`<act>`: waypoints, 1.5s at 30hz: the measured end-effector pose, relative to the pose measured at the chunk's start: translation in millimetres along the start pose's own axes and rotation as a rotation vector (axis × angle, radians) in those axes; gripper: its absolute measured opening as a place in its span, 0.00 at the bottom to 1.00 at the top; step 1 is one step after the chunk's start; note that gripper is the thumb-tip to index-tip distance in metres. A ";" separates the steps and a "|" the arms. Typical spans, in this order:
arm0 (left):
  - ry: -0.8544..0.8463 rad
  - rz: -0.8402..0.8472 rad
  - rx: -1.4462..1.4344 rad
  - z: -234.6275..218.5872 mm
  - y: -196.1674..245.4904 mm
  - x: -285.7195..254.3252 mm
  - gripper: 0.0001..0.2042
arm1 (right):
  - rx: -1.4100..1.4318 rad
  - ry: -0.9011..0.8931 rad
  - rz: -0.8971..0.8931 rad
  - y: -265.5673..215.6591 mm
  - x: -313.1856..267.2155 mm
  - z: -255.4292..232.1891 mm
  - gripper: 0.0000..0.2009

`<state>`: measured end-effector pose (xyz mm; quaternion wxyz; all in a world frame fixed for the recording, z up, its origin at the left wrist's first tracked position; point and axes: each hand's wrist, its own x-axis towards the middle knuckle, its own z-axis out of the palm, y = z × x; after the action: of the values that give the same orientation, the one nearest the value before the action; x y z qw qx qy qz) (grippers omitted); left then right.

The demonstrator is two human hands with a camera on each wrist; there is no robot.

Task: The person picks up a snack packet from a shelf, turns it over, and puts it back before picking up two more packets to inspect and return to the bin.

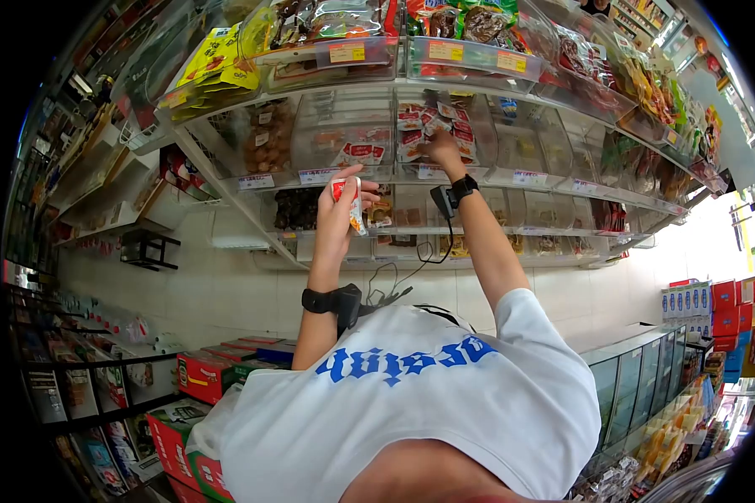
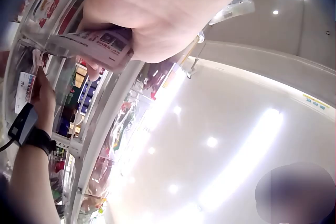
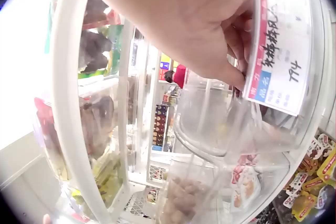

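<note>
Raised before the shelf, my left hand (image 1: 335, 220) grips a small red-and-white snack packet (image 1: 356, 220) with an orange picture low on it. From the left wrist view, the packet's printed pale back (image 2: 102, 48) shows under the palm. My right hand (image 1: 441, 149) is inside a clear bin among red-and-white packets (image 1: 461, 134). Its curled fingers (image 3: 239, 37) are partly behind a handwritten price tag (image 3: 278, 45) in the right wrist view; I cannot tell whether they hold a packet. Left of that bin, another holds a few similar packets (image 1: 361, 154).
Clear bins line the tiered shelf; one at the left has round brown items (image 1: 267, 149). Larger snack bags (image 1: 335, 21) fill the upper tier, above my hands. A cable (image 1: 450, 243) hangs from the right wrist camera. Behind me stand red boxes (image 1: 201, 377) and a glass-topped case (image 1: 633, 360).
</note>
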<state>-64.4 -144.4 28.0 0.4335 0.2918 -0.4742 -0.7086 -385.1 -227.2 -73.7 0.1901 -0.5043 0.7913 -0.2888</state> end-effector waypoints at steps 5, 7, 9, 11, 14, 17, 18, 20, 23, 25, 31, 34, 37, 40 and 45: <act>-0.037 -0.094 0.058 -7.0 -10.1 1.9 0.20 | 0.680 0.109 0.027 2.5 -33.3 -20.0 0.15; -0.020 -0.127 0.048 -2.7 -8.9 -1.2 0.21 | 0.836 0.118 -0.066 -23.7 -79.8 -42.7 0.12; -0.003 -0.163 0.049 3.5 -7.1 -3.4 0.21 | 1.079 0.085 -0.157 -34.3 -117.6 -47.3 0.11; 0.015 -0.204 0.061 9.1 -5.6 -5.4 0.18 | 1.146 0.049 -0.229 -62.0 -164.6 -51.5 0.10; 0.010 -0.218 -0.065 22.3 -10.3 -9.7 0.17 | 1.093 -0.038 -0.262 -85.7 -218.8 -47.2 0.12; 0.067 -0.146 -0.105 30.2 -15.4 -15.1 0.13 | 1.047 -0.093 -0.198 -88.8 -248.2 -35.5 0.15; 0.050 -0.118 -0.068 31.0 -17.6 -17.2 0.12 | 1.065 -0.081 -0.161 -88.2 -255.3 -30.0 0.15; 0.022 -0.066 0.002 31.7 -23.4 -25.3 0.11 | 1.130 -0.050 -0.083 -87.1 -270.0 -22.9 0.15; 0.078 -0.076 0.028 31.3 -27.3 -40.0 0.10 | 1.083 -0.096 -0.007 -82.6 -284.6 -17.7 0.13; 0.108 -0.071 0.022 33.3 -25.4 -52.1 0.11 | 1.105 -0.124 0.025 -85.3 -295.3 -17.9 0.10; 0.112 -0.068 -0.024 30.7 -5.5 -77.3 0.11 | 1.157 -0.216 -0.086 -87.2 -306.0 -20.7 0.17; 0.091 -0.061 0.150 31.7 -0.8 -83.5 0.11 | 1.076 -0.202 -0.041 -109.4 -317.3 -25.4 0.12; 0.096 0.070 0.254 37.9 -0.9 -86.8 0.11 | 1.095 -0.209 -0.052 -108.4 -318.8 -32.6 0.08; 0.020 0.051 0.218 39.5 10.0 -97.0 0.11 | 1.095 -0.174 -0.100 -110.0 -321.4 -40.6 0.09; -0.069 0.002 0.299 40.9 6.5 -103.6 0.12 | 1.168 0.008 -0.139 -116.1 -323.0 -38.7 0.10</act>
<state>-48.9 -36.1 49.8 0.3692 0.3280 -0.5895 -0.6392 -192.7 38.6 34.2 0.4141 -0.3654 0.4668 -0.6907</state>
